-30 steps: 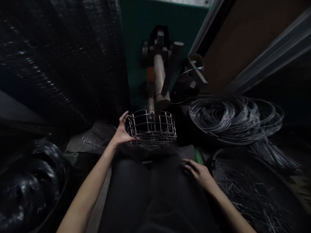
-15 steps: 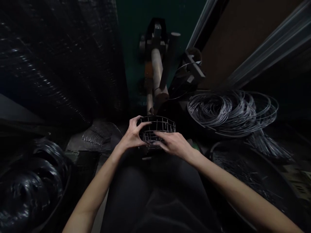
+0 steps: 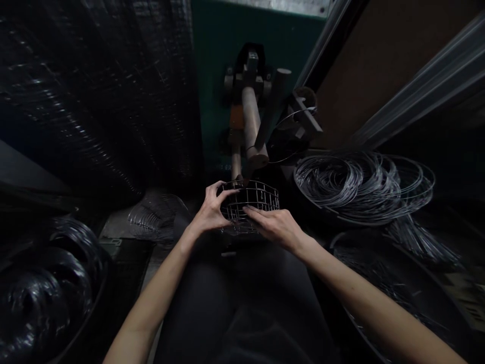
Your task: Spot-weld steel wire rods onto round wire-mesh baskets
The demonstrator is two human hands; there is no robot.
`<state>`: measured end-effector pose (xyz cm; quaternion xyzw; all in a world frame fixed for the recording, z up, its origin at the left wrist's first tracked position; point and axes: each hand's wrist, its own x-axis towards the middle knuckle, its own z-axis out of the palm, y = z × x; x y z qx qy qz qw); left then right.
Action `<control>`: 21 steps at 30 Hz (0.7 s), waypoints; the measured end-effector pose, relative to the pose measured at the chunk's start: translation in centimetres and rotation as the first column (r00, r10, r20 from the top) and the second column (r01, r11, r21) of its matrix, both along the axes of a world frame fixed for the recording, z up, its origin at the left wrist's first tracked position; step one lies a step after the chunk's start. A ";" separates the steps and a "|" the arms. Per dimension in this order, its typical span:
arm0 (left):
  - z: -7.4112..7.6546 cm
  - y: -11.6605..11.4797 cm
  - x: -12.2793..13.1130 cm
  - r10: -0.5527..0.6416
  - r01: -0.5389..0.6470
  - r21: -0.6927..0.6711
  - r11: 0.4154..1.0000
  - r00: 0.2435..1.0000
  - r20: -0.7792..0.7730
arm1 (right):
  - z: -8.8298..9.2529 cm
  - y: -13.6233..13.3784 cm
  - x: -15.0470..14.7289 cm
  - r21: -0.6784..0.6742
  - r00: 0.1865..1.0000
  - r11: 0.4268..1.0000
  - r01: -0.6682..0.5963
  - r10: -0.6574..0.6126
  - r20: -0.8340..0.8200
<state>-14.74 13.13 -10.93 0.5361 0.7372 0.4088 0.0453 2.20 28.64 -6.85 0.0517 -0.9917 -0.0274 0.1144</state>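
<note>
A round wire basket (image 3: 261,195) of thin metal bars is held upright in front of my lap, just below the tip of a machine's rod. My left hand (image 3: 212,208) grips its left side, with the fingers over the upper ring and the thumb lower down at the near side. Against the near right of the basket, my right hand (image 3: 277,225) presses its fingers close together on the wires. Its thumb is mostly hidden. The basket's underside is too dark to make out.
Ahead stands a green machine (image 3: 214,65) with a thick metal arm (image 3: 250,114) and a slanting bar (image 3: 273,106). Coiled wire rings (image 3: 329,177) fill a tub at right, above a dark tub (image 3: 428,283) of short wires. Shiny rings (image 3: 49,298) lie at left, near curved wire pieces (image 3: 153,215).
My view has tilted up slightly, so the machine sits lower in the picture. The right hand's fingers have drawn closer together on the basket, while the left hand keeps its grip.
</note>
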 end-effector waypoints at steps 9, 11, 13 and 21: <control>-0.1 0.3 -0.8 -0.008 0.008 -0.003 1.000 1.000 0.002 | 0.4 0.2 -0.8 0.025 0.999 1.000 -0.016 0.017 -0.036; 0.2 0.2 -0.9 -0.010 0.010 -0.011 1.000 1.000 0.012 | 0.6 0.2 -1.0 0.013 1.000 1.000 -0.009 0.009 -0.019; 0.5 0.2 -0.9 -0.018 0.019 -0.021 1.000 1.000 0.023 | 0.8 0.2 -0.9 -0.011 1.000 1.000 0.009 -0.009 -0.010; 1.7 1.3 -1.7 0.061 -0.048 -0.108 0.993 0.991 0.116 | 0.7 1.4 -1.9 -0.164 0.998 0.985 0.052 -0.054 -0.010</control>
